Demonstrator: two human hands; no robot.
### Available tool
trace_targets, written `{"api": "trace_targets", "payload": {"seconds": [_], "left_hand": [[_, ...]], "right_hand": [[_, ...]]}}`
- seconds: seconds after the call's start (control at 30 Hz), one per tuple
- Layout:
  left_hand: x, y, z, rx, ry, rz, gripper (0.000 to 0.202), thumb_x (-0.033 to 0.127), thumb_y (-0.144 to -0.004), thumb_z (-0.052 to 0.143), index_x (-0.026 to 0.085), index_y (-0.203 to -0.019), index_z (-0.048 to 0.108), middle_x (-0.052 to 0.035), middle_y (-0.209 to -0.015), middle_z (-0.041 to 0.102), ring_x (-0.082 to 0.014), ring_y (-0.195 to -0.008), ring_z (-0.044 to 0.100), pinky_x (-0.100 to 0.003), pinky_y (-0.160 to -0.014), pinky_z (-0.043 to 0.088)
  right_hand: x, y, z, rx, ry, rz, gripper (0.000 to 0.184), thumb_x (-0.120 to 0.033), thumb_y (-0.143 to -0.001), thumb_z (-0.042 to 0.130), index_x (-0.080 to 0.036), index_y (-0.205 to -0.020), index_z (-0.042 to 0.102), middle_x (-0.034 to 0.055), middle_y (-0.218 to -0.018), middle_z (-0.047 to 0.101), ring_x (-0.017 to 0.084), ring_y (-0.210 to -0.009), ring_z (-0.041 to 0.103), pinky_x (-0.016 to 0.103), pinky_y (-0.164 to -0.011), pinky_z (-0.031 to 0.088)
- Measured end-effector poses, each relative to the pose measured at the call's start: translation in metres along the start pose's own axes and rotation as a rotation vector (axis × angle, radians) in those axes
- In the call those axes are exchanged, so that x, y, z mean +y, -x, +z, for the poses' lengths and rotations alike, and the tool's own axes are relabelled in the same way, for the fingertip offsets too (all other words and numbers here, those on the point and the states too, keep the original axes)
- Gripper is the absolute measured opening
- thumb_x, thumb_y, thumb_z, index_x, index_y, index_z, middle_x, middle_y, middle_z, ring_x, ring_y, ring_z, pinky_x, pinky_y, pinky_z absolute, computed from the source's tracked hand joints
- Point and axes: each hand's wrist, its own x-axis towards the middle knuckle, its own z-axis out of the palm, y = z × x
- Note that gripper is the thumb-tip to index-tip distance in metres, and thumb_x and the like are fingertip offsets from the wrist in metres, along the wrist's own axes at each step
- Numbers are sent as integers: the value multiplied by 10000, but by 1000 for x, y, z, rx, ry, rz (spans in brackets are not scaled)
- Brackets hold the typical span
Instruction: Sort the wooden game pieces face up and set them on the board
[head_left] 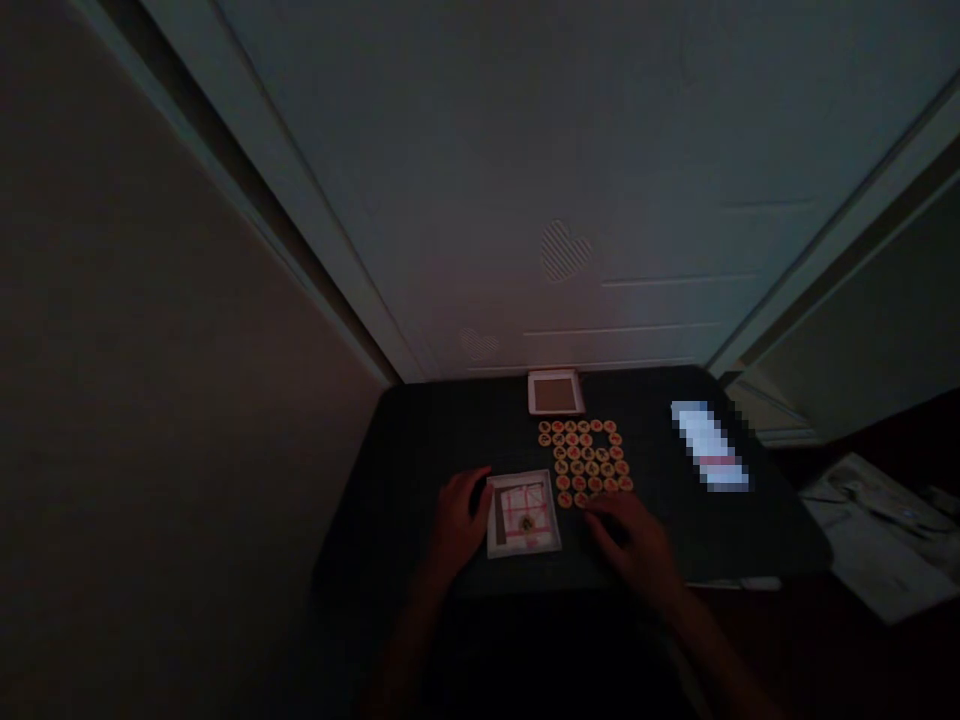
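A shallow white box (556, 515) lies near the table's front, with a red-lined sheet (517, 497) and one round piece (526, 523) inside. My left hand (459, 518) is at the box's left side, its thumb by the rim and forefinger at the upper corner, with a gap between them. To the right, flat round pieces with red or dark marks, like Chinese chess pieces (577, 468), are laid in rows. At the front row my right hand (636, 540) brings forefinger and thumb close together on a piece (580, 500). Its other fingers are curled and partly hidden.
A second white tray or lid (555, 394) with a brown inside stands at the back of the dark table (420, 430), against a pale door (480, 250). A lit, blurred phone-like screen (710, 446) lies at the right. Papers (885, 540) are beyond the right edge.
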Motion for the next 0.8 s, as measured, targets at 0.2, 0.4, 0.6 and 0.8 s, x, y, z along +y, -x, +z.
{"api": "trace_targets", "payload": {"seconds": [0.2, 0.4, 0.6, 0.8], "left_hand": [[3, 13, -2, -1, -28, 4, 323, 309, -1010, 487, 245, -1308, 596, -77, -1271, 671, -246, -1205, 600, -458, -1053, 462], [6, 14, -2, 5, -39, 4, 303, 294, -998, 497, 235, -1275, 605, -82, -1263, 669, -253, -1209, 601, -464, -1053, 462], [5, 13, -1, 0, -35, 8, 288, 283, -995, 504, 237, -1258, 611, -77, -1259, 672, -252, -1206, 598, -468, -1057, 456], [6, 14, -1, 7, -22, 16, 292, 286, -997, 501, 234, -1265, 605, -75, -1258, 675, -251, -1217, 594, -470, -1072, 449]], "right_hand": [[-46, -36, 30, -431, 29, -138, 177, -198, -973, 561, -230, -1080, 698, 66, -1083, 711, 200, -1023, 666, 337, -927, 533], [-57, -50, 51, -637, 257, -154, 139, -129, -928, 568, -191, -995, 673, 84, -1041, 700, 222, -965, 667, 325, -870, 512], [-54, -55, 58, -640, 246, -148, 155, -137, -890, 608, -202, -1023, 654, 79, -1059, 699, 222, -974, 668, 303, -831, 510], [-62, -69, 76, -475, 211, -123, 140, -193, -950, 589, -205, -1072, 656, 80, -1100, 683, 220, -1021, 655, 312, -886, 507]]}}
